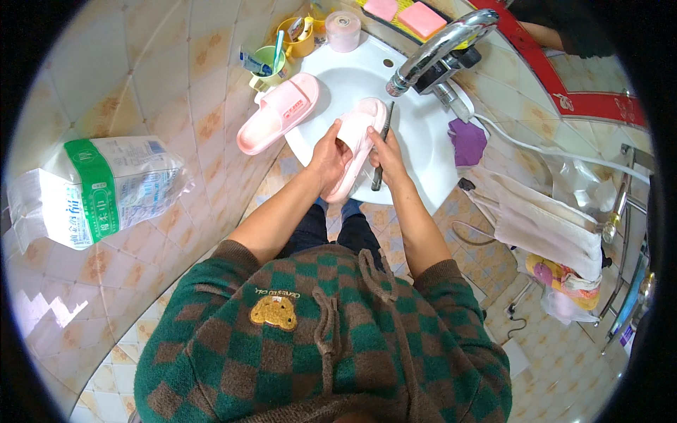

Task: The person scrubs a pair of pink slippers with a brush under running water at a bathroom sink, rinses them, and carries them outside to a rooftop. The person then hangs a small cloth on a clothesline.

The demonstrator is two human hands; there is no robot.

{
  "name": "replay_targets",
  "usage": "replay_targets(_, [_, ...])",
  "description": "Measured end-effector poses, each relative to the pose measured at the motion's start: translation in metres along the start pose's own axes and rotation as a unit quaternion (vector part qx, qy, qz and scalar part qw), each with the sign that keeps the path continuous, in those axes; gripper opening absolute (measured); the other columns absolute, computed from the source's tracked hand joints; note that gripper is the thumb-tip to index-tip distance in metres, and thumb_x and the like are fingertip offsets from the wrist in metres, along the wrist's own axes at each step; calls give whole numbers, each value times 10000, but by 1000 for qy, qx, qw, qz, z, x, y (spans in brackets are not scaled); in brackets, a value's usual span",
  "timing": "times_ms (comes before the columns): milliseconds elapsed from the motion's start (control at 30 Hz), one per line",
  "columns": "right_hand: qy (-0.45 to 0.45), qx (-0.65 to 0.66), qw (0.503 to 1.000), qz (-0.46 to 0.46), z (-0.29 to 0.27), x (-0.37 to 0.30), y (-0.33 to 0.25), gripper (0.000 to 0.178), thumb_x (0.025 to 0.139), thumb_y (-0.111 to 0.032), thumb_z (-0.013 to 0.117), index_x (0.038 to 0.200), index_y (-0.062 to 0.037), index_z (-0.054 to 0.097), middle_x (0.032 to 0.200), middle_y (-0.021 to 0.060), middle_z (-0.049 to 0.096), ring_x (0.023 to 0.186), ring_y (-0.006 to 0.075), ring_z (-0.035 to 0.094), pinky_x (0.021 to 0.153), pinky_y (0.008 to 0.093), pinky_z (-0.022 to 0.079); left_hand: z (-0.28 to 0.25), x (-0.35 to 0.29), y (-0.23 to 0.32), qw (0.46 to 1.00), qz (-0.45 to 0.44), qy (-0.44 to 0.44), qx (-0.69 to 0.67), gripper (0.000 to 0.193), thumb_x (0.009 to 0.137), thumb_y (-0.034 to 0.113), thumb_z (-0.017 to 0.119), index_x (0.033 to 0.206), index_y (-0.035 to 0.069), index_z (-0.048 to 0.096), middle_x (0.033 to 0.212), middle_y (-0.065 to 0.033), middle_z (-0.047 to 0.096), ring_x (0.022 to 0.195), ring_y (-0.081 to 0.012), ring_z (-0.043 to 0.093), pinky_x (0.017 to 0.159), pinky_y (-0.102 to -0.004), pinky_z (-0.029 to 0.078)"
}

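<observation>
A pale pink slipper [343,182] is held over the front edge of the white washbasin [427,173]. My left hand [328,156] grips its left side, thumb near the strap. My right hand [388,154] is closed at the slipper's right edge. It also holds a slim dark stick-like tool [377,179], which slants along that edge; its exact kind cannot be made out. The other pink slipper [281,114] rests on the basin's left rim, its heel jutting past the edge. Above the bowl, to the right, arches a chrome faucet [441,51].
Behind the slippers stand a green cup [266,62] with toothpaste, a yellow cup [302,44] and a pink round container [343,32]. Pink sponges [422,20] lie at the back. A purple cloth [467,141] hangs at right, near a rack with towels [539,211]. A tissue pack [120,187] is at left.
</observation>
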State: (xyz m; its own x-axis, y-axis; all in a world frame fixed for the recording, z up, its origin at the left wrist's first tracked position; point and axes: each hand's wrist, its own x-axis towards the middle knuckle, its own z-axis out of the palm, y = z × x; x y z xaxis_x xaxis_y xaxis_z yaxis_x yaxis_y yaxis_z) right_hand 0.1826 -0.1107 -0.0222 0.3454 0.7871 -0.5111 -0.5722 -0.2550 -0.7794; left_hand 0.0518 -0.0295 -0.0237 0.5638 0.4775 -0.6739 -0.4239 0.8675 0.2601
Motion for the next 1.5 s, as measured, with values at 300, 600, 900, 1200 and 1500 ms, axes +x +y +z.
replay_targets(300, [101,-323,937,-84,-2,4,-40,545,985,-259,485,1482,-104,324,838,104,674,766,254,667,803,379,497,48,-14,11,927,112,85,348,361,904,356,650,766,24,619,620,-29,563,479,-100,477,427,-261,352])
replay_targets(600, [32,-636,754,-159,10,-48,-74,477,976,-225,449,1446,-290,397,942,213,676,842,413,650,756,496,503,70,18,-2,933,227,92,264,313,950,187,554,1053,-104,601,886,-145,648,723,-208,619,621,-370,500])
replay_targets(900, [-56,-655,753,-41,5,-44,-67,500,973,-227,437,1461,-308,362,969,256,658,887,425,643,797,502,496,82,27,5,911,247,139,298,336,973,187,502,1063,-122,600,927,-145,653,745,-226,644,624,-387,522])
replay_targets(1200, [-8,-595,792,-138,7,-38,-60,506,976,-263,428,1472,-293,333,933,275,656,867,434,644,781,523,497,62,30,-3,912,219,146,316,401,951,245,548,1012,-146,614,897,-165,662,732,-205,631,649,-367,505])
replay_targets(1500, [74,-593,780,-185,3,-6,-67,505,961,-188,458,1457,-238,381,1010,237,659,911,424,637,821,489,487,56,16,-16,832,219,83,504,431,953,322,530,996,-86,665,873,-163,688,759,-220,659,665,-372,503])
